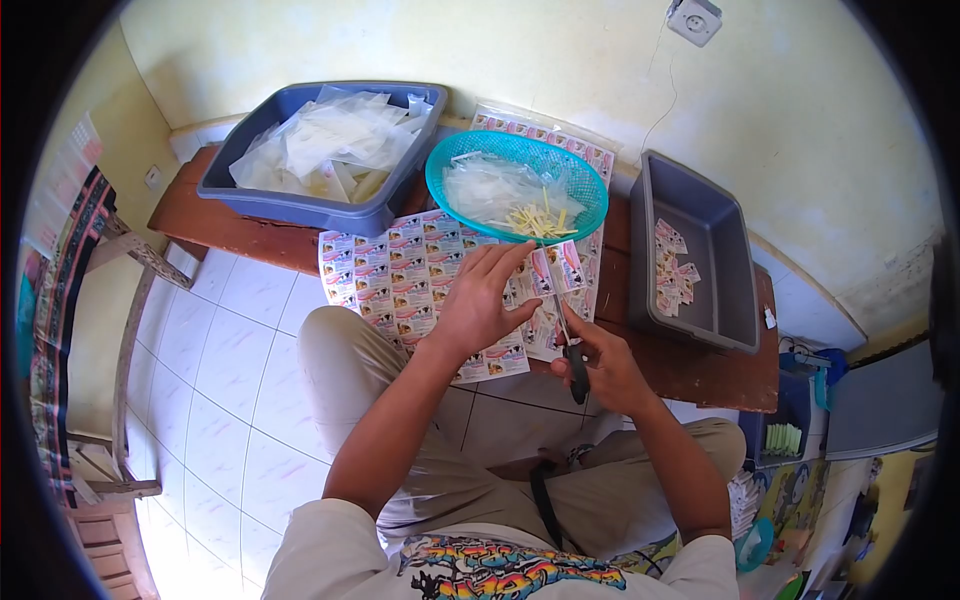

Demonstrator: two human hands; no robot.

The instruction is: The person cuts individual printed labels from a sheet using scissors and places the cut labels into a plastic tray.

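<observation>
Printed label sheets [390,262] with small repeated pictures lie on the bench in front of me. My left hand [482,300] holds a small strip of labels [541,272] by its left edge, thumb and fingertips spread along it. My right hand [608,368] is closed around the black handle of scissors [577,372]. Their narrow blades point away from me, along the strip beside the left fingertips. Cut label pieces [543,330] lie under the blades, partly hidden by my hands.
A turquoise basket [437,193] behind my hands holds clear plastic pieces and pale yellow strips. At left, a blue-grey tub [375,217] holds plastic bags. The grey tub [742,255] at right contains several cut labels [675,270]. The wooden bench [640,335] ends near my knees.
</observation>
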